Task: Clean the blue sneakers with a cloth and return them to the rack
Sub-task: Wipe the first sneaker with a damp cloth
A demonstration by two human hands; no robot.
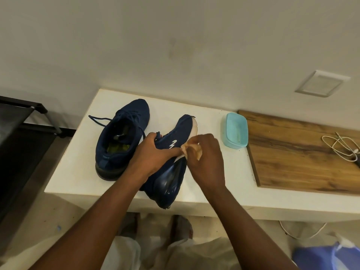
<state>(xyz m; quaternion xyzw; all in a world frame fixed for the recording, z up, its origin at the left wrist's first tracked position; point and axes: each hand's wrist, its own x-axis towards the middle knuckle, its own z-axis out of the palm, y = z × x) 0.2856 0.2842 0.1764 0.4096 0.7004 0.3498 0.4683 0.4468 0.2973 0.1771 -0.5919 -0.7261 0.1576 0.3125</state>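
Observation:
Two navy blue sneakers lie on a white table (78, 168). The left sneaker (122, 139) stands upright with its opening facing me and its laces trailing left. The right sneaker (171, 164) is tipped on its side, sole edge turned right. My left hand (153, 154) grips this tipped sneaker around its collar. My right hand (206, 158) pinches a small beige cloth (191, 148) against the sneaker's white sole edge.
A light blue plastic tub (235, 132) sits on the table to the right of the shoes. Beyond it lies a wooden board (292, 152) with a white cable (341, 147). A black shoe rack (21, 114) stands at the left on the floor.

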